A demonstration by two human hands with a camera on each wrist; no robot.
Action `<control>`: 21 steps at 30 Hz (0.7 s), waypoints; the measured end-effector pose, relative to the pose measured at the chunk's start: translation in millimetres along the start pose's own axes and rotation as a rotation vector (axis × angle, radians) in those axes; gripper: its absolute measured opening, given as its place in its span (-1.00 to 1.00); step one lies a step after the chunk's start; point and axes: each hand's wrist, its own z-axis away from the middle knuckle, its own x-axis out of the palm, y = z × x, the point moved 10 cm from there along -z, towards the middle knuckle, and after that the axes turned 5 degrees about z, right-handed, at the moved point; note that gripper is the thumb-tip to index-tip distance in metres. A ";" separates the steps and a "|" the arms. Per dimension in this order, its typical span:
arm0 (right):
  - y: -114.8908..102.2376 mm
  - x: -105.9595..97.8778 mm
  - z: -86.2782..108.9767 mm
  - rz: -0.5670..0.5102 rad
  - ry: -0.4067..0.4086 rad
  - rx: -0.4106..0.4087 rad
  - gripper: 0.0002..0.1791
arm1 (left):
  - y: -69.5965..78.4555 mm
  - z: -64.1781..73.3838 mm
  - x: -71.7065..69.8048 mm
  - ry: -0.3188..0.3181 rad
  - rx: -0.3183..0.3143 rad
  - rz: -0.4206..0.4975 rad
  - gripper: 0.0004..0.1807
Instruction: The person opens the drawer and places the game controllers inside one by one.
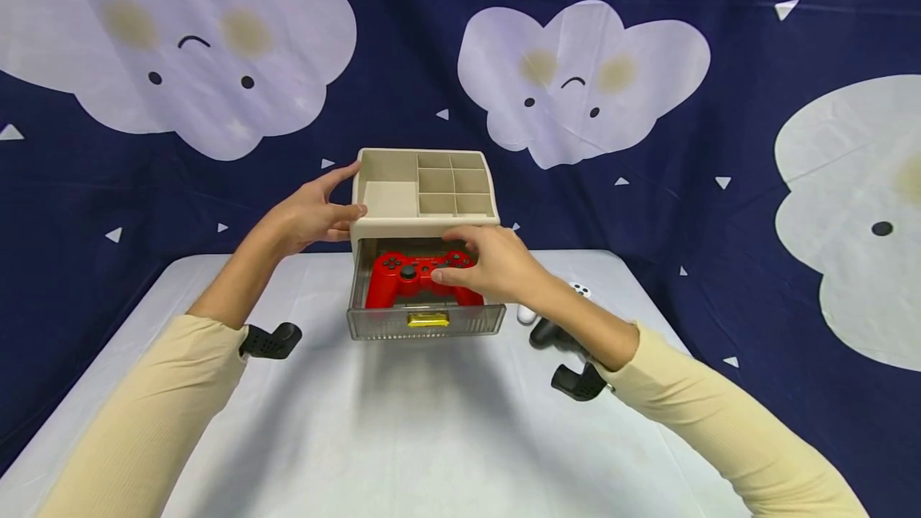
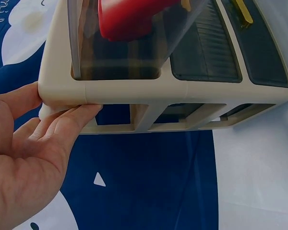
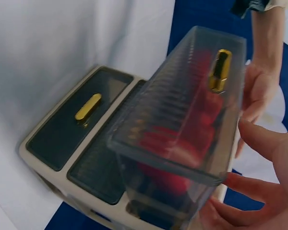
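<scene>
A cream desktop drawer organizer (image 1: 388, 228) stands on the table, with its clear grey top drawer (image 1: 381, 328) pulled out. In that drawer lies a red game controller (image 1: 408, 282). My left hand (image 1: 309, 214) grips the organizer's upper left side; in the left wrist view its fingertips rest at the side frame. My right hand (image 1: 496, 262) is over the drawer's right side, its thumb above the controller and its other fingers spread away from the thumb. Through the drawer wall, the right wrist view shows the controller (image 3: 170, 153) blurred, with the right fingers (image 3: 266, 143) beside the drawer.
On top of the organizer is a tray (image 1: 388, 198) with several compartments. Lower drawers (image 3: 81, 120) with gold handles are closed. To the right, a black controller (image 1: 544, 334) and a white object (image 1: 527, 315) lie partly hidden by the right forearm. A dark blue cloud-patterned cloth (image 1: 410, 62) hangs behind.
</scene>
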 end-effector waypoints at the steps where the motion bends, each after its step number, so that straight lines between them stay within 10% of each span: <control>1: -0.8 -2.3 1.2 -0.025 0.009 0.006 -0.36 | 0.1 0.1 0.0 0.000 0.001 -0.001 -0.06; 9: -15.1 -18.4 15.7 -0.226 0.033 0.001 -0.59 | 0.8 1.2 -0.4 -0.007 0.005 0.001 -0.06; 21: -25.2 11.6 42.4 -0.705 -0.328 0.152 -0.62 | 0.3 -0.4 1.0 -0.014 0.001 0.007 -0.05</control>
